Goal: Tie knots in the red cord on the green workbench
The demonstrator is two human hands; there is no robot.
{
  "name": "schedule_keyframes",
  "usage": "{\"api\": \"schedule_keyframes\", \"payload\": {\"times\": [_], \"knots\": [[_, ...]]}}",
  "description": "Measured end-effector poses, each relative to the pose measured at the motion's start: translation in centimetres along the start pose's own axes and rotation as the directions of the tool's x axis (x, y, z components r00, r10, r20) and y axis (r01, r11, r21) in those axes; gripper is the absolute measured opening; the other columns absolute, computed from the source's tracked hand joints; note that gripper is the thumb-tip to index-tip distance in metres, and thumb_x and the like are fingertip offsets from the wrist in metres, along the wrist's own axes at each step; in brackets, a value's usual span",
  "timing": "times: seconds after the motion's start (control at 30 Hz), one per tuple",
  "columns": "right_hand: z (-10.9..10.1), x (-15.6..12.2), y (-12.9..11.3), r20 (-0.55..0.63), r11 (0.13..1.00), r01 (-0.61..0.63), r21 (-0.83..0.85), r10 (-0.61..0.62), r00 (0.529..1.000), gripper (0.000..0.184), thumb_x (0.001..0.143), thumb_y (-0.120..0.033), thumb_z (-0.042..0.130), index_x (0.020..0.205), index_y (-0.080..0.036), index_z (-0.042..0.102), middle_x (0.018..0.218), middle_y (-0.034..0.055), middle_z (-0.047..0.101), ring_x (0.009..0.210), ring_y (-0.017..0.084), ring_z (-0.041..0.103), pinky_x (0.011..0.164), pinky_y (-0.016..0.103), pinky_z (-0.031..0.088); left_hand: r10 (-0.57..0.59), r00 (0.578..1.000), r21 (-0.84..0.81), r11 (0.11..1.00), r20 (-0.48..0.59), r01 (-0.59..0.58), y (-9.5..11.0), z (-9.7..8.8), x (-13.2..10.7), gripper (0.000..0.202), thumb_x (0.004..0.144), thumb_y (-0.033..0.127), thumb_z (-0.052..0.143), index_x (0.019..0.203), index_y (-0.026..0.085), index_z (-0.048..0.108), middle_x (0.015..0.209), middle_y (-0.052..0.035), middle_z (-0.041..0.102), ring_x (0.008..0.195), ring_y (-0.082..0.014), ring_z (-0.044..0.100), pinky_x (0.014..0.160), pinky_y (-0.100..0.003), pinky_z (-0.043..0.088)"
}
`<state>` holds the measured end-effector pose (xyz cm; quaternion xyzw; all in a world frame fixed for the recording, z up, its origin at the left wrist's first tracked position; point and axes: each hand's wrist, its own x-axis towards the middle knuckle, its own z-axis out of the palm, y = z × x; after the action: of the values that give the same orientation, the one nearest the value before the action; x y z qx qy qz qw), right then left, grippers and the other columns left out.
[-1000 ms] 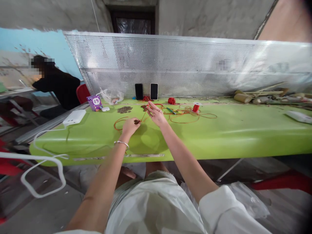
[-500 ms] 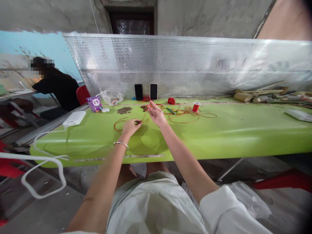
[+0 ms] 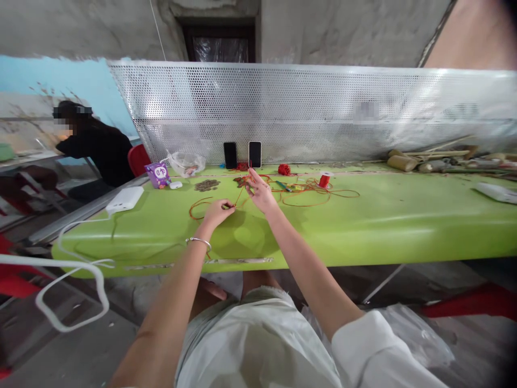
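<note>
My left hand (image 3: pixel 218 213) is low over the green table, its thumb and fingertips pinched on a thin red cord (image 3: pixel 239 197). From there the cord slants up, stretched tight, to my right hand (image 3: pixel 260 191), which is raised a little higher with its fingers bent together around the cord; the exact grip is small and partly hidden. A loose loop of the red cord (image 3: pixel 193 202) lies left of my left hand. Behind the hands is a pile of brown coin-like discs (image 3: pixel 207 185). More tangled red cord (image 3: pixel 311 188) and a red spool (image 3: pixel 324 180) lie to the right.
Two phones, one black (image 3: pixel 230 155) and one white-edged (image 3: pixel 255 154), lean by a perforated metal panel (image 3: pixel 302 113). A red cord ball (image 3: pixel 284 170), purple packet (image 3: pixel 159 175), plastic bag (image 3: pixel 187 164) and white box (image 3: pixel 125 199) stand around. Bamboo pieces (image 3: pixel 404 160) lie right. A person (image 3: pixel 97 140) sits left.
Both hands keep nearly the same place, with the cord still stretched between them. The fingers of my right hand have shifted slightly, and the whole view has tilted a little.
</note>
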<state>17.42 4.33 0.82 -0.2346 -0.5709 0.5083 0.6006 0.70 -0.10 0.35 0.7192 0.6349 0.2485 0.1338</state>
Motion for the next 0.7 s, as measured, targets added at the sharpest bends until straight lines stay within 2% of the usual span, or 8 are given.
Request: {"api": "schedule_keyframes", "payload": {"times": [0.13,0.23,0.3,0.37,0.43,0.53,0.6,0.7], "knots": [[-0.1,0.3,0.4,0.034,0.987,0.064,-0.148,-0.059,0.998,0.056,0.083,-0.019,0.037,0.138,-0.028,0.036,0.149,-0.0002,0.031,0.123,0.014,0.047,0.096,0.031,0.047,-0.004,1.000,-0.028,1.000,0.006,0.005,0.0,-0.2,-0.3,0.022,0.088,0.034,0.056,0.092,0.013,0.061,0.089,-0.0032,0.064,0.078,-0.0148,0.061,0.073,-0.034,0.052],[0.1,0.6,0.9,0.054,0.929,0.099,-0.356,-0.085,0.995,0.056,0.081,-0.013,0.033,0.135,-0.026,0.039,0.142,0.0049,0.039,0.115,0.015,0.053,0.090,0.033,0.051,0.007,1.000,-0.065,0.998,0.005,-0.007,0.1,-0.4,-0.3,0.020,0.088,0.033,0.057,0.091,0.013,0.062,0.091,-0.0036,0.064,0.081,-0.0152,0.061,0.076,-0.035,0.051],[0.4,0.4,1.2,0.051,0.889,0.105,-0.446,-0.092,0.994,0.051,0.077,-0.011,0.038,0.126,-0.022,0.049,0.137,0.0091,0.041,0.110,0.017,0.056,0.088,0.034,0.051,0.014,1.000,-0.100,0.995,-0.003,-0.014,0.2,-0.5,-0.3,0.019,0.088,0.032,0.057,0.091,0.014,0.062,0.093,-0.0040,0.065,0.084,-0.0155,0.062,0.078,-0.036,0.051],[0.8,0.0,1.5,0.044,0.849,0.127,-0.513,-0.122,0.992,0.044,0.071,-0.009,0.048,0.114,-0.019,0.057,0.136,0.0120,0.036,0.109,0.020,0.054,0.092,0.036,0.049,0.010,1.000,-0.137,0.990,-0.023,-0.013,0.3,-0.5,-0.2,0.019,0.088,0.032,0.057,0.090,0.013,0.062,0.093,-0.0040,0.065,0.084,-0.0158,0.062,0.079,-0.036,0.051],[1.0,-0.5,1.5,0.041,0.799,0.158,-0.580,-0.165,0.985,0.047,0.066,-0.006,0.054,0.112,-0.018,0.056,0.136,0.0133,0.029,0.110,0.021,0.051,0.095,0.036,0.046,-0.005,0.999,-0.175,0.985,-0.052,-0.005,0.2,-0.5,-0.2,0.020,0.087,0.033,0.057,0.089,0.013,0.062,0.091,-0.0035,0.065,0.083,-0.0158,0.062,0.078,-0.036,0.051],[1.1,-1.0,1.4,0.045,0.738,0.182,-0.649,-0.202,0.978,0.055,0.068,-0.004,0.055,0.121,-0.017,0.048,0.137,0.0157,0.024,0.105,0.019,0.052,0.091,0.033,0.047,-0.040,0.994,-0.227,0.974,-0.102,0.016,-0.1,-0.4,-0.1,0.021,0.087,0.033,0.057,0.089,0.013,0.062,0.086,-0.0024,0.065,0.078,-0.0146,0.062,0.074,-0.034,0.051],[1.1,-1.0,1.4,0.081,0.705,0.190,-0.683,-0.186,0.979,0.047,0.072,-0.006,0.055,0.118,-0.016,0.050,0.131,0.0155,0.035,0.098,0.017,0.054,0.086,0.031,0.048,-0.060,0.989,-0.258,0.966,-0.132,0.024,-0.3,-0.2,0.0,0.020,0.087,0.033,0.058,0.087,0.013,0.062,0.083,-0.0016,0.064,0.074,-0.0137,0.061,0.071,-0.032,0.051],[1.2,-0.9,1.6,0.208,0.657,0.228,-0.719,-0.110,0.972,0.023,0.075,-0.012,0.060,0.097,-0.017,0.062,0.105,0.0079,0.057,0.081,0.015,0.057,0.080,0.029,0.048,-0.073,0.984,-0.302,0.953,-0.162,0.021,-0.6,-0.1,0.1,0.020,0.086,0.032,0.059,0.085,0.013,0.062,0.078,-0.0002,0.062,0.069,-0.0127,0.059,0.068,-0.030,0.049]]}}
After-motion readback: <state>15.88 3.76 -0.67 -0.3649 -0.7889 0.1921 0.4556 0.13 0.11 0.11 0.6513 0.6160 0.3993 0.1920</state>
